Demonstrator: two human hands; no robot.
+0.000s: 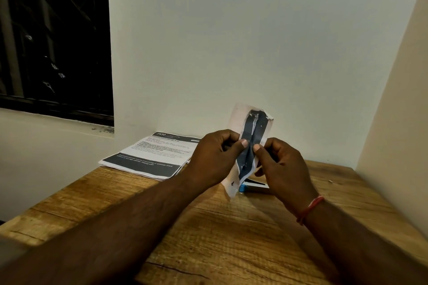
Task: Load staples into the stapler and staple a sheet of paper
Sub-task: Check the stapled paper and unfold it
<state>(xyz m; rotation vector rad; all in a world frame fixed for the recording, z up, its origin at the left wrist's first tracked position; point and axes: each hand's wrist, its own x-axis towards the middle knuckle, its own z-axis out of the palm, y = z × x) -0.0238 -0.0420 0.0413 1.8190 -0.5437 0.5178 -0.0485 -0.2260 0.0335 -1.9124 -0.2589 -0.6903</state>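
A folded sheet of paper (pixel 253 129) with a dark printed band stands upright above the wooden table (pixel 220 227). My left hand (pixel 213 157) pinches its left side, thumb on the front. My right hand (pixel 282 164) pinches its right side, so the two thumbs nearly meet at the crease. Just behind the paper's lower edge, a stapler (pixel 251 186) with a blue end lies on the table, partly hidden by the paper and my right hand. No staples can be made out.
A stack of printed sheets (pixel 150 157) lies at the back left of the table against the white wall. Another wall closes in the right side. A dark window (pixel 53 37) is at the upper left.
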